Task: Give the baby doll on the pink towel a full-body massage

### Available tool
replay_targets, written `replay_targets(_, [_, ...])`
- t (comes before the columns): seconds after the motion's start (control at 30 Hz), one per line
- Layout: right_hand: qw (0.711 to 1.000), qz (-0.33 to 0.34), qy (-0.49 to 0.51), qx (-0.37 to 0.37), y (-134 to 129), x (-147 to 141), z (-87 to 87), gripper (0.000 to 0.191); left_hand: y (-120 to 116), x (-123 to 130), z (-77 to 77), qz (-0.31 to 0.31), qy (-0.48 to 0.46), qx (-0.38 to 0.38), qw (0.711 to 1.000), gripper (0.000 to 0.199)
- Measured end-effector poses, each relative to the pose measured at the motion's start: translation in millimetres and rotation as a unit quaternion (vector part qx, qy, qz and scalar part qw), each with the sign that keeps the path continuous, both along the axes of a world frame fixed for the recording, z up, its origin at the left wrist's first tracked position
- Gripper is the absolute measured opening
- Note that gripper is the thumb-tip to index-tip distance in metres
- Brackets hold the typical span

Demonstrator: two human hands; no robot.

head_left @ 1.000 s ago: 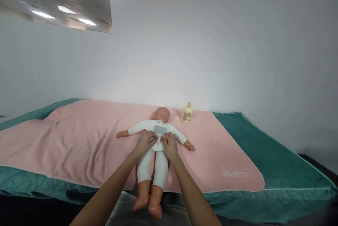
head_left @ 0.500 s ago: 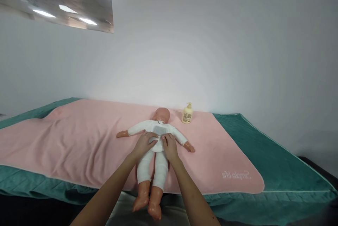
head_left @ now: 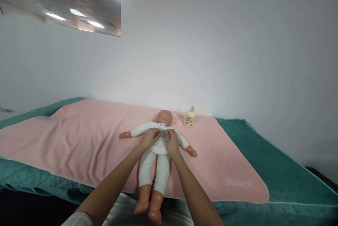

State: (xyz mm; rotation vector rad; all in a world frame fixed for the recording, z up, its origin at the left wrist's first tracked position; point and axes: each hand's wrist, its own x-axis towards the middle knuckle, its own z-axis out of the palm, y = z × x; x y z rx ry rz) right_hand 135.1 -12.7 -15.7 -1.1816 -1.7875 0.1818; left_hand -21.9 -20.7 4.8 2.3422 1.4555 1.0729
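A baby doll [head_left: 161,165] in white clothes lies stretched out, arms spread to both sides, its head at the wall end and bare feet toward me. Its white top [head_left: 160,148] has a grey patch on the chest, now mostly covered by my fingers. My left hand [head_left: 150,138] is closed in a pinch on the top at chest height. Close by on the right, my right hand [head_left: 172,140] also pinches the top, its fingertips a small gap from the left ones. The exact bit of cloth between the fingers is hidden.
Under the doll is a pink blanket [head_left: 216,162], wrinkled on the left, over a green quilted cover [head_left: 253,148]. A cream pump bottle [head_left: 189,117] stands upright right of the doll's head. Behind runs a white wall [head_left: 200,49] with a mirror-like panel [head_left: 87,4] at upper left.
Both hands have moved up from the doll's belly to its chest, and their fingers have drawn together into pinches. The view has shifted slightly; doll and bottle otherwise look unchanged.
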Motion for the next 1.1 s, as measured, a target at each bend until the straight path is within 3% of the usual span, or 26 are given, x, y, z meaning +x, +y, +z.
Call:
replay_targets(0.13, [0.999, -0.035, -0.021, -0.004, 20.3, -14.4, 3.9, 0.026, 19.0, 13.8, 2.0, 0.048, 0.024, 0.013, 0.998, 0.025])
replay_targets(0.33, [0.995, -0.062, -0.072, -0.014, 20.6, -25.2, -12.2, 0.026, 20.6, 25.5, -8.3, 0.097, 0.06, 0.0, 0.994, 0.021])
replay_targets(1.1, [0.995, -0.056, -0.081, -0.012, 18.9, -23.9, -19.5, 0.033, 20.6, 21.7, -23.3, 0.099, 0.046, 0.01, 0.994, 0.034])
